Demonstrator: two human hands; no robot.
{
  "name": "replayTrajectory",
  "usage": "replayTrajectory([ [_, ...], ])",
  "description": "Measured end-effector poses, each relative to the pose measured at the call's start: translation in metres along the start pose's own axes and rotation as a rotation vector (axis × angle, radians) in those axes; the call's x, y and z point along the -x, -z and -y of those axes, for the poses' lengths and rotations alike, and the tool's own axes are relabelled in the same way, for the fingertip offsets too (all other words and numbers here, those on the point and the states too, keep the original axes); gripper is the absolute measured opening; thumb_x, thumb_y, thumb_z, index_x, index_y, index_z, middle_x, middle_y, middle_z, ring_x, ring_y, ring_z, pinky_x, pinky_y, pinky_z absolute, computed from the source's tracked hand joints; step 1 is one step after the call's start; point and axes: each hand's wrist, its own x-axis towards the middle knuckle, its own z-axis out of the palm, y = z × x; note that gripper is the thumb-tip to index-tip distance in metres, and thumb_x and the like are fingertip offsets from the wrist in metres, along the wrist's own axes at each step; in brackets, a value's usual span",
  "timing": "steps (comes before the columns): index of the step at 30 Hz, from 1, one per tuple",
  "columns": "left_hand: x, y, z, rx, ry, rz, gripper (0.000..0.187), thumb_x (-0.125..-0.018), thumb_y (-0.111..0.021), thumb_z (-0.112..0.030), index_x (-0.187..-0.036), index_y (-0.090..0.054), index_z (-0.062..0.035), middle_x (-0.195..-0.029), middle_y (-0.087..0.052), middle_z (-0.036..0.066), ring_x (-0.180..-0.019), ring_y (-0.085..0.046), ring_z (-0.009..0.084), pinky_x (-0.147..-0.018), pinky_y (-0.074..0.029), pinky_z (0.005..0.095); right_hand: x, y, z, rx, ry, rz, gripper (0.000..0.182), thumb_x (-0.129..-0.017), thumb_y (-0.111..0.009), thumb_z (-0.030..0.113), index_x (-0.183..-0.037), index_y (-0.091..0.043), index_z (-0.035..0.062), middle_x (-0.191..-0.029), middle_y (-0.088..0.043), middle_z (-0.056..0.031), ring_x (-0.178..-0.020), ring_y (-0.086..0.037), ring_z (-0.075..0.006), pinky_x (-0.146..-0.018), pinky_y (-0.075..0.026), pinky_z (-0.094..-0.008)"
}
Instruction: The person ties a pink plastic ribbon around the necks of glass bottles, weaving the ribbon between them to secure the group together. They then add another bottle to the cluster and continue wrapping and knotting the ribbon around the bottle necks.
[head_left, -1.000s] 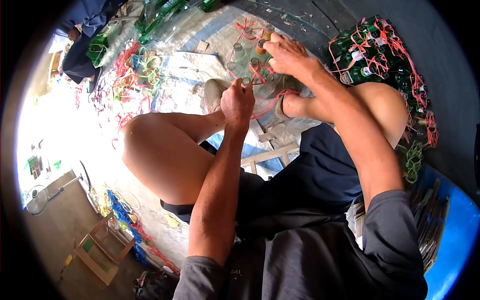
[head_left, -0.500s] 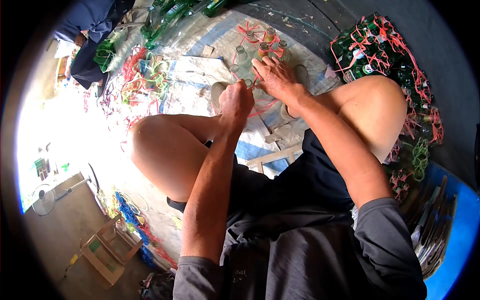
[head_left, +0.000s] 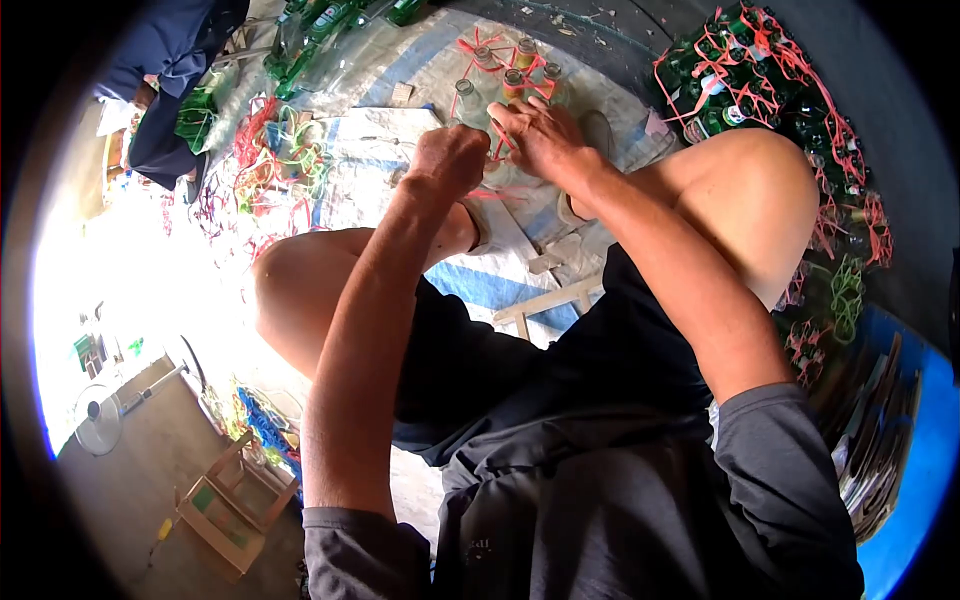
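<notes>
Several glass bottles (head_left: 469,106) stand upright in a group in front of me, with red plastic string (head_left: 500,137) looped around and between their necks. My left hand (head_left: 450,160) is closed in a fist at the near-left side of the group, and the string runs towards it; the fingertips are hidden. Beside it, my right hand (head_left: 543,138) bends over the near bottles, its fingers closed on a strand of the same string. Both hands partly cover the nearest bottles.
A netted heap of green bottles (head_left: 745,85) lies at right. Tangled string (head_left: 265,150) and more green bottles (head_left: 325,25) are to the left, near another person's dark-clothed leg (head_left: 170,130). A small wooden stool (head_left: 235,500) and a fan (head_left: 98,420) stand lower left.
My left hand has moved left and slightly away from the right one, its forearm swinging left. My right hand has shifted only slightly. The whole view has tilted a little.
</notes>
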Motion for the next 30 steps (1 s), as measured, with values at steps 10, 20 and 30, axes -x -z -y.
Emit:
replayTrajectory([
  [10, -0.033, -0.007, 0.024, 0.124, 0.039, 0.056, 0.019, -0.089, -0.072, -0.028, -0.088, -0.078, -0.009, -0.085, -0.075, 0.014, -0.084, -0.074, 0.033, -0.075, -0.059, 0.0465, 0.001, -0.027, -0.017, -0.049, 0.115, -0.178, 0.052, -0.075, -0.082, 0.016, -0.119, -0.054, 0.0151, -0.11, -0.07, -0.0089, -0.115, -0.065, -0.0328, -0.086, -0.055, -0.0492],
  [20, -0.039, -0.026, 0.046, 0.373, 0.137, 0.054, 0.019, -0.086, -0.074, -0.028, -0.089, -0.08, -0.0103, -0.08, -0.074, 0.014, -0.077, -0.072, 0.0337, -0.073, -0.057, 0.0434, -0.002, -0.011, -0.006, 0.005, -0.023, 0.082, 0.07, -0.076, -0.084, 0.019, -0.137, -0.051, 0.0119, -0.122, -0.069, -0.0099, -0.113, -0.064, -0.0336, -0.096, -0.049, -0.0471],
  [30, -0.013, -0.037, 0.026, 0.498, 0.436, -0.165, 0.026, -0.081, -0.079, -0.034, -0.087, -0.079, -0.0084, -0.079, -0.074, 0.014, -0.075, -0.073, 0.0337, -0.071, -0.057, 0.0439, -0.002, -0.011, -0.004, -0.02, -0.038, 0.058, 0.062, -0.077, -0.081, 0.016, -0.132, -0.052, 0.0126, -0.118, -0.07, -0.0095, -0.113, -0.063, -0.0324, -0.095, -0.048, -0.047],
])
